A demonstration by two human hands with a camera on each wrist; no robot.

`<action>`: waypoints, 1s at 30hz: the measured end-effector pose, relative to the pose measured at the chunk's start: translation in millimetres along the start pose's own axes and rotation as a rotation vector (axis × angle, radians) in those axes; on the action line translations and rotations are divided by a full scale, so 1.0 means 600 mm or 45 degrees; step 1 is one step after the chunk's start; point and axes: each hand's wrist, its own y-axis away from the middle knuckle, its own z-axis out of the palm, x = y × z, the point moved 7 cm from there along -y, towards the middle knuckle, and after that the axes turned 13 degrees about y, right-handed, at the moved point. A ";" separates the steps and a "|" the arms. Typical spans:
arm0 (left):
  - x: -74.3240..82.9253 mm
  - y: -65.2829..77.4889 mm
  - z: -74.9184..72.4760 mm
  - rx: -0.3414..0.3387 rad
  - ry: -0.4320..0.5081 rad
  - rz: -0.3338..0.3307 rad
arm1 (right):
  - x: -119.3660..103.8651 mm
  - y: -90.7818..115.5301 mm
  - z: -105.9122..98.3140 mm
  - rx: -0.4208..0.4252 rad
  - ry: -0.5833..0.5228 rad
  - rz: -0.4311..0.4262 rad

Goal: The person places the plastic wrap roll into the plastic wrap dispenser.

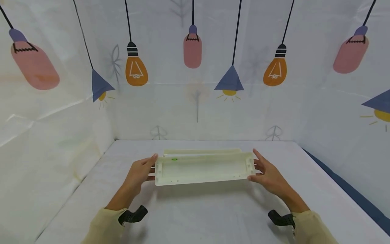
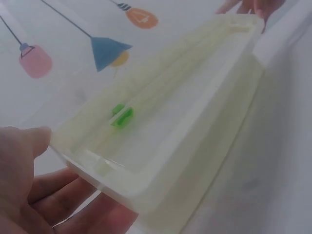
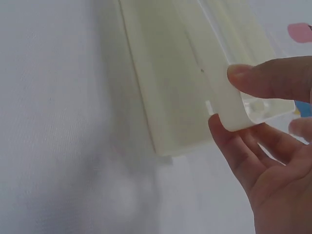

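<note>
A long, shallow cream plastic tray (image 1: 202,169) is held tilted over the table, its hollow side facing the head camera. My left hand (image 1: 138,174) grips its left end, thumb at the upper corner and fingers under the end wall, as the left wrist view shows. At the other end, my right hand (image 1: 269,177) pinches the corner between thumb and fingers. A small green piece (image 2: 123,117) sits along the tray's inner long edge. Behind the tray shows a second cream strip (image 1: 202,151); whether it is joined to the tray, I cannot tell.
A white-covered table (image 1: 195,217) lies beneath, with shadows under the tray. Pale sheeting (image 1: 195,112) printed with lamps and bulbs encloses the back and sides. Dark blue material (image 1: 344,186) shows beyond the right edge. Black bands (image 1: 134,215) are on both wrists.
</note>
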 end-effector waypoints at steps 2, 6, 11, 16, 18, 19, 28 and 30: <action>0.011 -0.004 0.003 -0.008 0.014 0.022 | -0.003 -0.004 -0.005 0.002 0.000 -0.002; 0.032 -0.014 0.012 -0.068 0.034 0.090 | -0.008 -0.007 -0.018 0.004 -0.068 0.002; 0.040 -0.021 0.025 -0.157 0.049 0.148 | -0.004 -0.006 -0.024 0.030 -0.127 0.020; 0.046 -0.023 0.025 -0.179 0.035 0.180 | -0.003 -0.009 -0.023 0.036 -0.172 0.007; 0.051 -0.023 0.025 -0.190 0.016 0.193 | -0.004 -0.011 -0.024 0.029 -0.209 0.001; 0.051 -0.022 0.024 -0.195 0.013 0.197 | -0.005 -0.013 -0.023 0.024 -0.224 -0.002; 0.057 -0.029 0.022 -0.221 0.050 0.245 | -0.006 -0.025 -0.022 0.024 -0.309 0.036; 0.059 -0.031 0.022 -0.229 0.074 0.269 | -0.005 -0.028 -0.022 0.038 -0.342 0.052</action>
